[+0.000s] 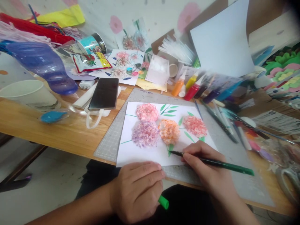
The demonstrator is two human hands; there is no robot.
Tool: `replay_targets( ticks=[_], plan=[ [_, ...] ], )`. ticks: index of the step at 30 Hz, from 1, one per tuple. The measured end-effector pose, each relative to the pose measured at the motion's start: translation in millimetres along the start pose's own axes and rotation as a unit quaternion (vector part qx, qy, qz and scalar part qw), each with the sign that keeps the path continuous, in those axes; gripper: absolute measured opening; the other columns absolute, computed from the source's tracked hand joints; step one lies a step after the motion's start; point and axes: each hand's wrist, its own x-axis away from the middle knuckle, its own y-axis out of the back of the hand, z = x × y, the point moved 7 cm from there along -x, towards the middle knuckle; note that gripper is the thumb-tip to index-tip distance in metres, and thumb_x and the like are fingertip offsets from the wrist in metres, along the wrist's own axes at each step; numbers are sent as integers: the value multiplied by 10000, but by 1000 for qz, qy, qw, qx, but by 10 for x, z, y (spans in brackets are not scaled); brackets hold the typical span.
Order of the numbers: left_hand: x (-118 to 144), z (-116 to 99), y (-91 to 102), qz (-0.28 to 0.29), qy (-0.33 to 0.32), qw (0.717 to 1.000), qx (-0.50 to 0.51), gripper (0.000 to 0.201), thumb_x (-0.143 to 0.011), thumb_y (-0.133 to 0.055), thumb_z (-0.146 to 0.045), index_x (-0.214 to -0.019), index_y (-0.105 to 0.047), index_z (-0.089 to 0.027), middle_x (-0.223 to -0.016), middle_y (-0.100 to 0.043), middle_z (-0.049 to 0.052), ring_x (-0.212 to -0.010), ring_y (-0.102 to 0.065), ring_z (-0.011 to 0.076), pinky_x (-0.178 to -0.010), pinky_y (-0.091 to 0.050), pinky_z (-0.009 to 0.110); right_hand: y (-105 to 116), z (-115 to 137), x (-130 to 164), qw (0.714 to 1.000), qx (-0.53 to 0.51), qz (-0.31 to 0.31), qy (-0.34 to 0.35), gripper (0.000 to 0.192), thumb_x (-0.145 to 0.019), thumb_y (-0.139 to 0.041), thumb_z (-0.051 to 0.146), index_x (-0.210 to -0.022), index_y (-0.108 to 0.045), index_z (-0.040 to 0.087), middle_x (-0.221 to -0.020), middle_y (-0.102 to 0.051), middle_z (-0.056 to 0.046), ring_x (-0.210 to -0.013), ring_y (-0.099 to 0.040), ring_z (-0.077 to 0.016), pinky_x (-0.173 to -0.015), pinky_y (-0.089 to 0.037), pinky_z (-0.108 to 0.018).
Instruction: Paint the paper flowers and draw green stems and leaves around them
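**Green marker on flower sheet: hands and bench**

The left hand (pixel 137 190) is resting at the near edge of the table, fingers curled together around a green pen cap (pixel 163 202) (only the cap's end is showing below the knuckles). The fingertips are lying just at the lower edge of the white paper sheet (pixel 140 153).

The right hand (pixel 206 165) is gripping a green marker (pixel 211 162), thumb and fingers clamped on the barrel near the tip. The tip is touching the sheet at a green leaf (pixel 170 149) under the orange flower (pixel 169 131).

The sheet is lying on a grey cutting mat (pixel 112 140) and is carrying three more dabbed flowers: purple (pixel 145 133), pink (pixel 147 112) and red (pixel 195 125), with green stems and leaves between them.

Farther back, a black phone (pixel 104 93) is lying left of the mat, and small paint bottles (pixel 185 86) are standing beyond its far edge. Pens (pixel 220 120) are lying to the right (blurred). A white paper cup (pixel 28 93) and a blue plastic bottle (pixel 44 64) on its side are sitting at far left.
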Motion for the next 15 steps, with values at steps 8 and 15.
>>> replay_targets(
  ticks=[8, 15],
  plan=[
    [14, 0, -2, 5, 1, 1000, 7, 239, -840, -449, -156, -789, -669, -79, -858, -761, 124, -861, -729, 238, -783, -629, 338, 5, -4, -1, 1000, -5, -9, -3, 131, -779, -665, 301, -685, -634, 215, -616, -627, 16, -528, -555, -113, -481, -438, -212],
    [47, -6, -18, 5, -2, 1000, -1, 238, -844, -457, -181, -821, -673, -83, -895, -759, 125, -921, -717, 235, -813, -624, 347, 15, -5, -1, 1000, 0, -16, -6, 129, -776, -668, 306, -691, -636, 215, -620, -639, 11, -528, -563, -117, -478, -444, -218]
  ],
)
